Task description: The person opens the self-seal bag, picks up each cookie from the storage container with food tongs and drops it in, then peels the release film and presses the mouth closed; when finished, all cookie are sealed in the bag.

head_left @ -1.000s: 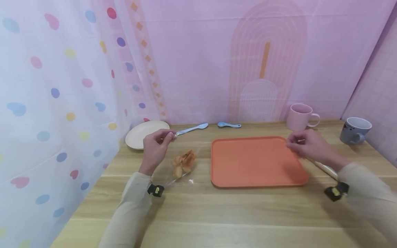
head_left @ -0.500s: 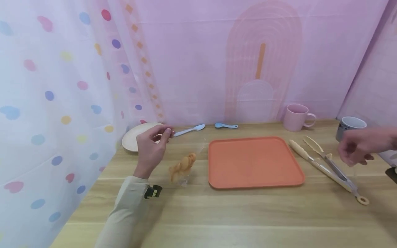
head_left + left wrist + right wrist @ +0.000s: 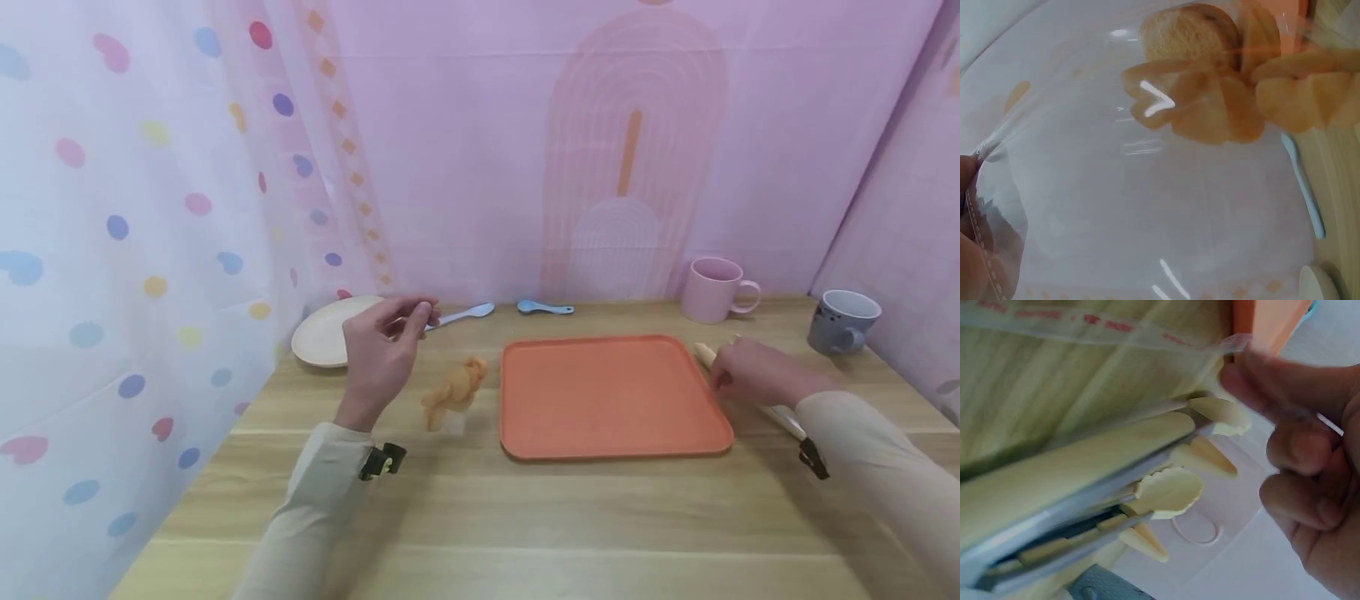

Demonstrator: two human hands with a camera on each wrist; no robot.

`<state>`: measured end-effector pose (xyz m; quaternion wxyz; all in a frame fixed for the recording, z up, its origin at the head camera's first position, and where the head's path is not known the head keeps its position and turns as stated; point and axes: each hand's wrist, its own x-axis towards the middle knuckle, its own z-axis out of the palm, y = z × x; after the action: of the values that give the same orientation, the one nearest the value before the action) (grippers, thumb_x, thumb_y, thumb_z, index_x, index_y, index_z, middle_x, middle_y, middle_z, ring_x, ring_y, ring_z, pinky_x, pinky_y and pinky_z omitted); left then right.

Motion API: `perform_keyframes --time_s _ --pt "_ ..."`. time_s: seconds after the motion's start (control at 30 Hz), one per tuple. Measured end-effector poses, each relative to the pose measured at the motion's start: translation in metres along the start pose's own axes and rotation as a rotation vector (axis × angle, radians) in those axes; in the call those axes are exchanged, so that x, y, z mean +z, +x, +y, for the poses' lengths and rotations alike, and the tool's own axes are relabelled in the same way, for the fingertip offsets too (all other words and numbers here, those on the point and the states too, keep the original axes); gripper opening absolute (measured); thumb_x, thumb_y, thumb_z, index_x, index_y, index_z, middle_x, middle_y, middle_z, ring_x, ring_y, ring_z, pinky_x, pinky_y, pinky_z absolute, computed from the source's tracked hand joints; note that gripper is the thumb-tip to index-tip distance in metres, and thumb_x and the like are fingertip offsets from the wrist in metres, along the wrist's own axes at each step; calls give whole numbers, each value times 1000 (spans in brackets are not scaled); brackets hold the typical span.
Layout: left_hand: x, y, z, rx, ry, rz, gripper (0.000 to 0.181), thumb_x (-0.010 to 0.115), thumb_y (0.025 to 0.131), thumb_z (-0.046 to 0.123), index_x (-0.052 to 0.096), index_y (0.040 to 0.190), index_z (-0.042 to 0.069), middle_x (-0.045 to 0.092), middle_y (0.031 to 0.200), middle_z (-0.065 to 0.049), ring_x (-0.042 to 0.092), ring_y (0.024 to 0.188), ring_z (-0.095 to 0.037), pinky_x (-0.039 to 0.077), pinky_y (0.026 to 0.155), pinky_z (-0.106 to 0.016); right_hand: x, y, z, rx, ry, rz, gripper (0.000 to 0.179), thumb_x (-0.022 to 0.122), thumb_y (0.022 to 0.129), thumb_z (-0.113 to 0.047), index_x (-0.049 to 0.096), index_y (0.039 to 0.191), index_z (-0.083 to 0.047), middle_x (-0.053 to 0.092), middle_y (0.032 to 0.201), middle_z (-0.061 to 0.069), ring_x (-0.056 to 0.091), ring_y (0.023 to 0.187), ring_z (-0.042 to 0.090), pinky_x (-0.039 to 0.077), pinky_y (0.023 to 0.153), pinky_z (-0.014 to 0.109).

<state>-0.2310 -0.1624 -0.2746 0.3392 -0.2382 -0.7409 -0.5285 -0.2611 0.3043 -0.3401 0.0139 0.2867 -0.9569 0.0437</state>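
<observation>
My left hand pinches the top edge of a clear plastic bag, left of the orange tray. Golden-brown bread-like pieces sit inside the bag, which hangs above the table. In the right wrist view, thumb and forefinger of my right hand pinch the end of a clear plastic strip with red print. That hand is over the tray's right edge, above tongs with cream tips. In the head view, the right hand and sleeve hide most of the tongs, and the strip cannot be made out.
A cream plate lies at the back left, partly behind the left hand. Two light blue spoons lie at the back, one long and one short. A pink mug and a grey mug stand at the back right.
My right hand swung out right past the tongs, then came back left to the tray's edge. The left hand keeps its pinch; the bag and bread-like pieces turned and shifted slightly.
</observation>
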Motion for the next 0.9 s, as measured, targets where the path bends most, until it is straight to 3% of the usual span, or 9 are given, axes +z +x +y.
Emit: perform_keyframes --time_s 0.2,0.3,0.5,0.6,0.73,0.9 --pt "3 1 5 -2 -1 -1 11 68 93 0 74 97 -7 75 84 -25 67 70 2 57 63 -11 -2 -4 -1 140 -21 -5 19 67 74 5 76 83 -9 71 75 6 61 66 21 52 55 37" --pt "3 0 7 -3 -9 -1 11 68 93 0 74 97 -8 75 83 -25 68 70 2 56 63 -11 -6 -6 -3 184 -38 7 19 70 76 1 75 94 -1 73 83 15 65 71 28 56 60 45" --pt "5 0 8 -9 -21 -2 11 68 93 0 75 97 -7 74 83 -25 68 71 2 57 64 -12 -13 -1 -2 223 -19 99 23 70 82 -1 67 104 7 70 82 16 65 71 28 56 64 48" --pt "6 0 9 -21 -39 -5 11 67 94 -1 74 97 -8 74 83 -26 67 70 2 56 63 -12 -17 4 -6 195 64 196 21 65 82 3 68 102 8 71 81 14 66 72 25 56 65 45" --pt "7 0 11 -23 -61 -7 12 66 94 -1 73 98 -10 73 82 -27 66 69 2 56 62 -13 -26 17 -33 125 229 278 14 66 88 -2 71 99 5 72 79 8 63 72 13 52 64 30" --pt "10 3 13 -8 -88 8 13 66 94 -1 73 98 -10 72 83 -28 68 70 -2 55 62 -13 -31 47 -85 6 524 246 20 72 91 -10 71 108 1 75 91 9 63 79 6 54 70 22"
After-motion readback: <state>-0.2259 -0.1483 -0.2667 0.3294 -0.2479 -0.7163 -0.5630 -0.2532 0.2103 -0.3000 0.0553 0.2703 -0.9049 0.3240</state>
